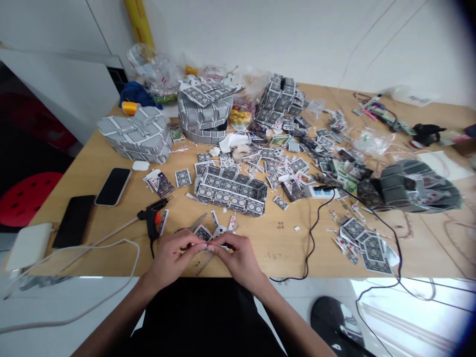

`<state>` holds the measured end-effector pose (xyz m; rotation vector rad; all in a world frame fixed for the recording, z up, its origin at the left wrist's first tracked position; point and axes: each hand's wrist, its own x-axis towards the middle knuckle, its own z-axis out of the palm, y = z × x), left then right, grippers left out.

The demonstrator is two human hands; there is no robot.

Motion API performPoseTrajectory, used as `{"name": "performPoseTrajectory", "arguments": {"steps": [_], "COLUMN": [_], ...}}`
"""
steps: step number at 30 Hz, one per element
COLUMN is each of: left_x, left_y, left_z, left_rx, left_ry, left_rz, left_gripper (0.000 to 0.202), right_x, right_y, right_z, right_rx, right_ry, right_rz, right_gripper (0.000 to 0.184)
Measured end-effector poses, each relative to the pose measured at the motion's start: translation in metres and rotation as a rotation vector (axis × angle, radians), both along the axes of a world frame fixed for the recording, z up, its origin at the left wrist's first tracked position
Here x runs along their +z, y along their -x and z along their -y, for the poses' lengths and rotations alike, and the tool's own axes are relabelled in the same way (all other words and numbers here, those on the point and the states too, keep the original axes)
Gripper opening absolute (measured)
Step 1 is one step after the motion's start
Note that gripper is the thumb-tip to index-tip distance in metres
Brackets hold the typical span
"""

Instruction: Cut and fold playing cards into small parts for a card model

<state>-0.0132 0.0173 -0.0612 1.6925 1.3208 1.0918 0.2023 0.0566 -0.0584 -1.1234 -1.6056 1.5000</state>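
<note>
My left hand [179,256] and my right hand [236,254] meet fingertip to fingertip at the table's front edge. Both pinch a thin white strip [206,245], which looks like a piece of playing card seen edge-on; the fingers cover most of it. Just beyond them lie a pair of scissors [198,221], a patterned playing card [203,233] and narrow card strips [232,223]. Farther back stands an open rectangular box made of playing cards [230,193]. Left of the hands rests a black and orange glue gun [150,220].
Boat-like card models [139,134] stand at the back left, another [409,186] at the right. Loose cards [327,148] cover the middle and back. Two phones [113,187] lie left. A black cable [312,238] runs from a power strip [322,192] over the front edge.
</note>
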Motion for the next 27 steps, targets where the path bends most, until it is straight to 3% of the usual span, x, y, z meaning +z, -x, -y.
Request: {"name": "performPoseTrajectory", "arguments": {"steps": [7, 27], "left_x": [0.0024, -0.0009], "left_y": [0.0024, -0.0007], "left_z": [-0.0012, 0.0042], "left_rx": [0.030, 0.007], "left_ry": [0.025, 0.043], "left_rz": [0.015, -0.065], "left_gripper": [0.011, 0.010], "right_x": [0.0022, 0.0049], "right_y": [-0.0024, -0.0037], "right_z": [-0.0020, 0.0024], "right_rx": [0.054, 0.098], "right_ry": [0.016, 0.112], "right_rz": [0.057, 0.084], "right_gripper": [0.024, 0.030]}}
